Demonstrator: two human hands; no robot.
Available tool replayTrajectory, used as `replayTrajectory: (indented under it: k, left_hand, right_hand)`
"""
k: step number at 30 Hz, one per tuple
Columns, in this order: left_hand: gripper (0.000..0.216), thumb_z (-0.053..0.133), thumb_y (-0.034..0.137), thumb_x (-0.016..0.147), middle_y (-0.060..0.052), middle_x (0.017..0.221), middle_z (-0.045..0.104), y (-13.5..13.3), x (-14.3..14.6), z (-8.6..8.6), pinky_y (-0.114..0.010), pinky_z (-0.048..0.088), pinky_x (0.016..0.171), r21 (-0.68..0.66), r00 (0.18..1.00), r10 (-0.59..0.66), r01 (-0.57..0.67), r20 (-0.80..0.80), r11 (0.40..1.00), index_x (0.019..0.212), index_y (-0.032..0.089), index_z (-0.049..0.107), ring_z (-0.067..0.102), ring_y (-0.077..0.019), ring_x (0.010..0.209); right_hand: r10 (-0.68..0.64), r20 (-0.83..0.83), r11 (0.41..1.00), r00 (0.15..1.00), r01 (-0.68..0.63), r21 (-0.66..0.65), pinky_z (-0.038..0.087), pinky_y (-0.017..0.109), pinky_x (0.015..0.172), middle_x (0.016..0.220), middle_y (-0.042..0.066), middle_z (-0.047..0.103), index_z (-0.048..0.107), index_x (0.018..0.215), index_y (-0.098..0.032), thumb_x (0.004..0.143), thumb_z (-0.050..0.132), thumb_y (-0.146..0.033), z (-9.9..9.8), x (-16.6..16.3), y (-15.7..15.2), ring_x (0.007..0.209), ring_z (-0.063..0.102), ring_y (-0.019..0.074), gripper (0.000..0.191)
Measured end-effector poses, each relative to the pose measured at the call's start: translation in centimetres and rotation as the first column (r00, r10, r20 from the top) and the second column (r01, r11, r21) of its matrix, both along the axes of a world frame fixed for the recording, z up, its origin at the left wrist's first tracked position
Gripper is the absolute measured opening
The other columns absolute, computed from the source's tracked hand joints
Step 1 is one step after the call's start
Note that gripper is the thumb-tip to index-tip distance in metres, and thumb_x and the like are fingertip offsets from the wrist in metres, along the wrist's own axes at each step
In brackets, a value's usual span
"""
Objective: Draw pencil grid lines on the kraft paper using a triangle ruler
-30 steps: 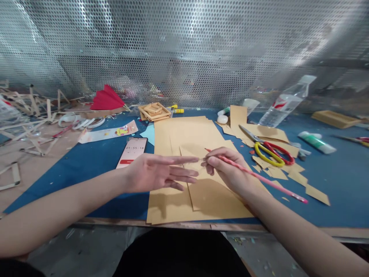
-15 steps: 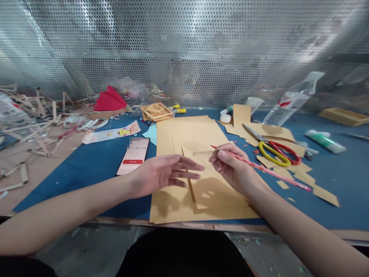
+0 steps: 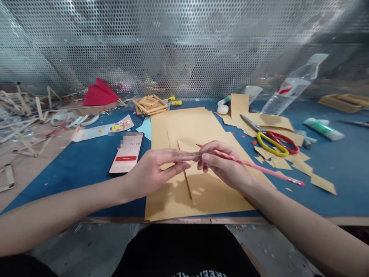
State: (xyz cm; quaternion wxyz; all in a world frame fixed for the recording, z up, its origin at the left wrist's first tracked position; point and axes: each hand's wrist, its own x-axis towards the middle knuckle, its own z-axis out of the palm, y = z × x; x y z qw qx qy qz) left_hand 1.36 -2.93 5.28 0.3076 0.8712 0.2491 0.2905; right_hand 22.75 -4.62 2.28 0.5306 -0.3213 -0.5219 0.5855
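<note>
My right hand (image 3: 223, 159) holds a pink pencil (image 3: 259, 166) slanting across it, the sharpened tip toward the left and the eraser end to the lower right. A narrow clear ruler (image 3: 193, 154) also sticks out leftward from its fingertips. My left hand (image 3: 161, 169) closes on the ruler's other end, fingers along the top and thumb below, partly hiding it. Both hands hover over brown paper sheets (image 3: 190, 127), with a smaller folded brown piece (image 3: 201, 188) lying on them beneath the hands.
Scissors (image 3: 272, 144) lie on paper scraps (image 3: 301, 169) to the right, near a glue tube (image 3: 324, 129) and a leaning water bottle (image 3: 291, 92). A phone (image 3: 127, 154) is left of the sheets. Wooden sticks (image 3: 39, 109) and tape rolls (image 3: 83, 119) fill the far left.
My left hand has turned and come right, its spread fingers closing on the ruler's free end. My right hand, with pencil and ruler, has shifted slightly left. The view has moved a little.
</note>
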Motion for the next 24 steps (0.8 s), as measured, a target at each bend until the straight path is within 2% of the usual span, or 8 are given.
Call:
replayTrajectory:
  k: [3,5,9,12,15,18,20,24]
  left_hand:
    - [0.027,0.047,0.024,0.095,-0.006,0.122,0.062,0.3,-0.3,0.2,-0.027,0.043,0.1,0.179,0.998,0.027,-0.016,-0.06,0.984,0.118,0.017,0.06,0.057,-0.0164,0.114]
    - [0.029,0.046,0.02,0.095,-0.01,0.124,0.06,0.6,-0.6,0.0,-0.031,0.045,0.099,0.365,0.988,0.046,0.011,-0.147,0.931,0.12,0.013,0.058,0.057,-0.0191,0.115]
    - [0.034,0.037,0.004,0.092,-0.018,0.12,0.061,0.5,-0.8,-1.3,-0.037,0.054,0.084,0.715,0.908,0.118,0.231,-0.402,0.66,0.121,0.004,0.056,0.062,-0.0254,0.106]
    - [0.033,0.039,0.001,0.089,-0.023,0.119,0.059,0.0,-0.6,-2.7,-0.037,0.056,0.079,0.763,0.848,0.164,0.348,-0.504,0.544,0.118,0.0,0.056,0.063,-0.0287,0.104]
    - [0.032,0.044,0.003,0.089,-0.025,0.121,0.057,-0.4,-0.4,-3.5,-0.037,0.057,0.074,0.761,0.817,0.182,0.395,-0.547,0.515,0.118,-0.003,0.055,0.064,-0.0298,0.1]
    - [0.03,0.045,0.013,0.093,-0.022,0.122,0.058,-0.3,-0.3,-3.9,-0.035,0.056,0.075,0.751,0.823,0.148,0.407,-0.548,0.521,0.118,0.0,0.056,0.062,-0.0278,0.104]
    - [0.031,0.043,0.02,0.096,-0.018,0.122,0.059,-0.2,-0.4,-4.1,-0.035,0.055,0.08,0.743,0.844,0.119,0.383,-0.523,0.549,0.118,0.003,0.058,0.059,-0.0268,0.11]
    - [0.034,0.044,0.026,0.097,-0.016,0.123,0.059,0.0,-0.8,-4.7,-0.036,0.051,0.088,0.716,0.87,0.085,0.341,-0.486,0.609,0.119,0.005,0.057,0.055,-0.0265,0.116]
  right_hand:
    - [-0.002,0.0,0.999,1.0,0.002,0.037,0.052,0.026,0.061,0.086,0.003,0.07,0.066,0.09,-0.022,0.075,0.07,-0.023,0.1,0.3,0.3,0.073,0.066,0.0147,0.015]
    - [-0.07,-0.004,0.996,0.998,0.07,0.052,0.05,0.027,0.061,0.097,0.005,0.067,0.066,0.091,-0.021,0.08,0.063,-0.028,0.2,0.7,0.6,0.077,0.064,0.0158,0.013]
    - [-0.261,0.126,0.965,0.957,0.253,0.073,0.043,0.027,0.057,0.081,0.006,0.062,0.066,0.075,-0.017,0.091,0.046,-0.038,0.1,1.0,0.9,0.065,0.054,0.0128,0.033]
    - [-0.264,0.208,0.964,0.942,0.258,0.057,0.041,0.029,0.059,0.073,0.004,0.057,0.066,0.083,-0.018,0.094,0.039,-0.043,-0.2,0.6,0.9,0.064,0.051,0.0134,0.039]
    - [-0.284,0.228,0.958,0.931,0.283,0.039,0.039,0.028,0.059,0.066,-0.001,0.051,0.061,0.096,-0.022,0.094,0.041,-0.032,-0.6,0.1,0.9,0.061,0.048,0.0123,0.023]
    - [-0.278,0.298,0.956,0.913,0.292,-0.005,0.037,0.026,0.056,0.063,-0.004,0.05,0.056,0.09,-0.022,0.087,0.049,-0.018,-1.1,-0.2,1.1,0.058,0.047,0.0106,0.009]
    - [-0.229,0.38,0.962,0.896,0.269,-0.053,0.035,0.025,0.052,0.064,-0.004,0.053,0.055,0.084,-0.021,0.085,0.054,-0.018,-1.3,-0.4,1.2,0.057,0.046,0.0095,0.003]
    - [-0.124,0.463,0.975,0.878,0.193,-0.105,0.034,0.022,0.047,0.062,-0.003,0.055,0.053,0.077,-0.019,0.086,0.058,-0.028,-1.7,-0.5,1.4,0.053,0.046,0.0081,0.014]
